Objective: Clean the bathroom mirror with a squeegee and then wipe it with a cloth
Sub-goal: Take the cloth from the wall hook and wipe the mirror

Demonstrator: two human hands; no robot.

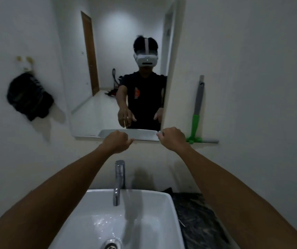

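The mirror (108, 69) hangs on the white wall above the sink. A squeegee (196, 114) with a green and grey handle stands upright against the wall just right of the mirror, its blade down on a narrow ledge. A dark cloth (29, 96) hangs from a hook on the wall to the left. My left hand (117, 141) is at the mirror's bottom edge, thumb pointing right. My right hand (173, 138) is at the lower right corner, a hand's width left of the squeegee. In the reflection both hands hang with loose fingers and hold nothing.
A white sink (169, 196) with a chrome tap (119, 182) lies directly below my arms. Crumpled black plastic (198, 214) sits to the right of the sink. The mirror reflects a person wearing a headset and an open wooden door behind.
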